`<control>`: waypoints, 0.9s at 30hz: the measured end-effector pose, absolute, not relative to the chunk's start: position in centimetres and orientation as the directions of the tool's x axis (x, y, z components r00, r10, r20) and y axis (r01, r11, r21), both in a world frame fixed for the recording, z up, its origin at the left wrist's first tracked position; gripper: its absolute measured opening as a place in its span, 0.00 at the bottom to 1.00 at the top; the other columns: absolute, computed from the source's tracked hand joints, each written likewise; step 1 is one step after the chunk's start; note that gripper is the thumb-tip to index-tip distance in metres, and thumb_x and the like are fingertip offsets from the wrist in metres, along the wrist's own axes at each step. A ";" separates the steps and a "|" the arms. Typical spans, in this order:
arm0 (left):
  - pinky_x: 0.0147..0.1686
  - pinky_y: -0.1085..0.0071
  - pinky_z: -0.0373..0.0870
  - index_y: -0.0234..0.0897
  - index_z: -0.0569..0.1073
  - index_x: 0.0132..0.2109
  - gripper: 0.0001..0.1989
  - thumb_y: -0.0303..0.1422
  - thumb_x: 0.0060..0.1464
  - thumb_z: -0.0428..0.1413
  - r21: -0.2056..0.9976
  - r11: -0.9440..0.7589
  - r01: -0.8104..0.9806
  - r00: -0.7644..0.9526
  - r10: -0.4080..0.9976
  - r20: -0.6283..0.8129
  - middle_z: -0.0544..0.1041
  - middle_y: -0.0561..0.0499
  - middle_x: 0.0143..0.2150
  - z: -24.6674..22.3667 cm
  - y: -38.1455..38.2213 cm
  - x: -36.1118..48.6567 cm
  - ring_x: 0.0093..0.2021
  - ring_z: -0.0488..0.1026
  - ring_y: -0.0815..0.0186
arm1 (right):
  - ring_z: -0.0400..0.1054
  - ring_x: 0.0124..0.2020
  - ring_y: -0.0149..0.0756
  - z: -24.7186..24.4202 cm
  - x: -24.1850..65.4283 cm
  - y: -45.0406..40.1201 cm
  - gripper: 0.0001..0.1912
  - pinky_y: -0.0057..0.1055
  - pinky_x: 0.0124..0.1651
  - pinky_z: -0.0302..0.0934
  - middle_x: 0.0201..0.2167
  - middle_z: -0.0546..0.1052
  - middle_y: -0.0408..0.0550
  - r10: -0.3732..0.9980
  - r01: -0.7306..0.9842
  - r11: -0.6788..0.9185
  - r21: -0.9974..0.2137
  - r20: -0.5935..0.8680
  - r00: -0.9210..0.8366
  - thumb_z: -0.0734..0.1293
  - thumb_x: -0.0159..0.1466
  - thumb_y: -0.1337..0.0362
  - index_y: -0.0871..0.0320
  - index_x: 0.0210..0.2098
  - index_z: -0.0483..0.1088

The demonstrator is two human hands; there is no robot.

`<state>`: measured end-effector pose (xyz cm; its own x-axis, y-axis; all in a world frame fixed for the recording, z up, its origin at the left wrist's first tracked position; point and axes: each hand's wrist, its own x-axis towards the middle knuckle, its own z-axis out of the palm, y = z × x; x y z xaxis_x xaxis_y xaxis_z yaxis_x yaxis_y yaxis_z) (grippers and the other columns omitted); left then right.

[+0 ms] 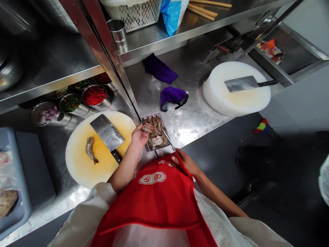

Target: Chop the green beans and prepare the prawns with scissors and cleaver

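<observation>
My left hand [140,136] is closed around a raw shrimp [146,128], holding it over the left side of a small tray [155,149]. More raw shrimp [155,122] with long feelers lie in that tray. My right hand [187,164], close to the red apron, grips a pair of scissors [169,140]. Their blades point up and left across the tray's right edge; the handles are partly hidden by my fingers. Left of my left hand, a single shrimp [89,150] lies on a round white cutting board [77,164], beside a cleaver [107,133].
Metal cups of red chillies [94,96] and cut onion [48,115] stand behind the board. A grey bin [38,171] is at left. Purple cloth items [173,97] lie behind the tray. Another thick board [216,92] with a cleaver [241,83] stands right. A shelf [154,44] overhangs the counter.
</observation>
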<state>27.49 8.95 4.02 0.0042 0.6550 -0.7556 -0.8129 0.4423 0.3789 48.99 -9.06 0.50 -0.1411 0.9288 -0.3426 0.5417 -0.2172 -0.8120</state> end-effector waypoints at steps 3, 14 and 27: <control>0.29 0.76 0.71 0.36 0.69 0.36 0.07 0.30 0.64 0.56 0.443 0.448 -0.776 -0.046 0.661 -0.749 0.75 0.52 0.31 3.1 8.5 27.3 0.28 0.74 0.70 | 0.72 0.53 0.49 0.4 48.3 -9.5 0.33 0.45 0.56 0.64 0.52 0.77 0.56 0.911 0.451 -0.276 -0.849 -0.380 -0.158 0.61 0.66 0.40 0.57 0.59 0.66; 0.28 0.77 0.71 0.36 0.70 0.36 0.08 0.32 0.63 0.59 0.495 0.447 -0.745 -0.070 0.686 -0.724 0.72 0.55 0.25 3.2 6.4 27.3 0.24 0.73 0.74 | 0.71 0.55 0.50 0.7 49.6 -11.4 0.37 0.44 0.59 0.64 0.56 0.75 0.57 0.933 0.261 -0.330 -0.907 -0.355 -0.052 0.63 0.65 0.37 0.58 0.61 0.63; 0.29 0.76 0.70 0.36 0.71 0.33 0.14 0.22 0.42 0.69 0.650 0.351 -0.674 -0.070 0.846 -0.529 0.76 0.56 0.26 2.2 3.7 28.1 0.23 0.73 0.74 | 0.72 0.51 0.46 0.5 45.2 -6.7 0.40 0.41 0.53 0.66 0.53 0.76 0.57 0.900 0.314 -0.270 -0.910 -0.354 -0.252 0.66 0.65 0.44 0.59 0.67 0.56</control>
